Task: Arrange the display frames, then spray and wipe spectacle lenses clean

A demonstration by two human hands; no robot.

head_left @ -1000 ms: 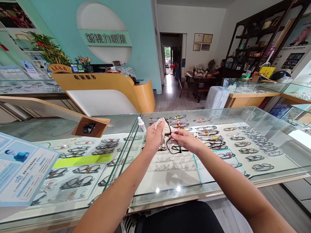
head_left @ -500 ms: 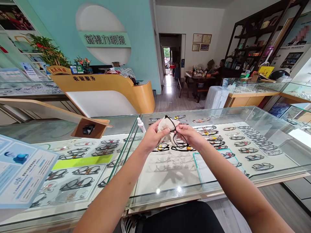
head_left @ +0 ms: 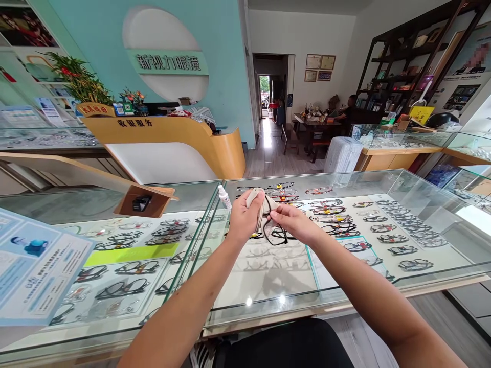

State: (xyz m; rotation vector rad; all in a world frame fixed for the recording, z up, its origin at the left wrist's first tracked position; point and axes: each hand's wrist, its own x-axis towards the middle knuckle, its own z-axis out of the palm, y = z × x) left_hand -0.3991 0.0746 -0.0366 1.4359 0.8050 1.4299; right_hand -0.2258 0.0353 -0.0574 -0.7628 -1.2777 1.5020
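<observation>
Above the glass display case, my left hand is closed round a pale beige cloth, folded over one side of a pair of black-framed eyeglasses. My right hand pinches the frame near its middle with thumb and fingertips. One lens hangs below the fingers, tilted, with small spots on it. The other lens is hidden by the cloth and my left hand. A small white spray bottle stands on the glass just left of my left hand.
Rows of eyeglasses lie inside the glass display case. At the left are a wooden-framed stand and a blue-and-white leaflet. Beyond the case stand a curved counter and a silver suitcase. A person sits at the far table.
The eyeglasses have turned so that one lens now hangs down below my hands. My left hand has folded the cloth more tightly over the other side.
</observation>
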